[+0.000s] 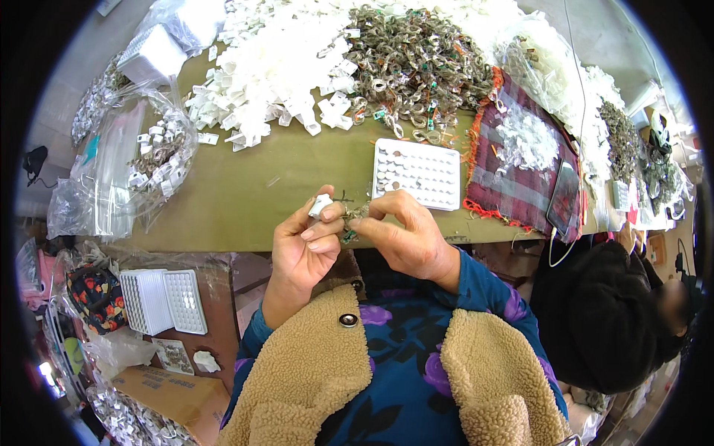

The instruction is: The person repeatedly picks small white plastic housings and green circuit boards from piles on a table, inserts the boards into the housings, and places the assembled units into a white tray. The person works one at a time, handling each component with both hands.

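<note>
My left hand is closed, pinching a small white plastic housing between thumb and fingertips. Close beside it, my right hand has its thumb and forefinger pressed together on a small coiled grey cable, which reaches over to the left fingers. Whether the cable is joined to the housing is too small to tell. Just beyond the right hand lies a white tray with rows of round pockets, a few holding small discs.
A heap of white housings and a pile of coiled cables cover the far table. At right, a plaid cloth bears clear bits and a phone. A plastic bag sits left; a person in black is at right.
</note>
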Tool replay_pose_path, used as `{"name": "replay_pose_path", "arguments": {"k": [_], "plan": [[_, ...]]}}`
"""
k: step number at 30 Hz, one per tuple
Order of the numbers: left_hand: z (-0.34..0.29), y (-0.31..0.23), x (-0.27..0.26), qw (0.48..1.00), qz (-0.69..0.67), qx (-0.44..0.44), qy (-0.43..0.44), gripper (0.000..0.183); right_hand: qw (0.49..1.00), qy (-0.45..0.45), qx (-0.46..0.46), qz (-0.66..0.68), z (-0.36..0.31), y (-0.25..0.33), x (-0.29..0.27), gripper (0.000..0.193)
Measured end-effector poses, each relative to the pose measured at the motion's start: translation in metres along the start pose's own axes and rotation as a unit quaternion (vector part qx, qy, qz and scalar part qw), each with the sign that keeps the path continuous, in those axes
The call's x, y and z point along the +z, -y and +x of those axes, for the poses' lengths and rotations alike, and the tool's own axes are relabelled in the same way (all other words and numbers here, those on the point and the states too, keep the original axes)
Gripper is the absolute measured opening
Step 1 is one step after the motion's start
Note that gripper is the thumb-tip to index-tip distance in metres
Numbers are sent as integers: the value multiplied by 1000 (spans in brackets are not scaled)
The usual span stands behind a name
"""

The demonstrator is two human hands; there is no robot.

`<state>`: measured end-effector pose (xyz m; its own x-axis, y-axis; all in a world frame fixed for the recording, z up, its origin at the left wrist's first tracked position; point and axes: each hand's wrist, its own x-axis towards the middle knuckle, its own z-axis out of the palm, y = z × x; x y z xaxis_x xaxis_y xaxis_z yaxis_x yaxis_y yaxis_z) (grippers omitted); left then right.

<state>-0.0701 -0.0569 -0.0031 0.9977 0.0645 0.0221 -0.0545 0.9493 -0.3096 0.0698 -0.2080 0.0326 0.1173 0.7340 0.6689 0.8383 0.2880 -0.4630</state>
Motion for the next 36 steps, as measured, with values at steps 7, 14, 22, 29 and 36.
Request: {"name": "replay_pose_path", "arguments": {"k": [7, 14, 22, 29, 36], "plan": [[3, -2, 2, 999, -16, 19, -44, 37, 999, -31, -32, 25, 6, -7, 4, 31], [13, -17, 6, 940, 262, 173, -133, 29, 782, -199, 316, 499, 24, -20, 21, 14], [23, -4, 19, 648, 657, 353, -154, 12, 968, -92, 221, 77, 31, -27, 41, 15], [16, -8, 18, 559, 748, 316, -165, 8, 975, -13, 191, 109, 36, -28, 43, 17], [12, -16, 29, 409, 833, 364, -80, 8, 826, 38, 439, 351, 45, -16, 41, 12]]}}
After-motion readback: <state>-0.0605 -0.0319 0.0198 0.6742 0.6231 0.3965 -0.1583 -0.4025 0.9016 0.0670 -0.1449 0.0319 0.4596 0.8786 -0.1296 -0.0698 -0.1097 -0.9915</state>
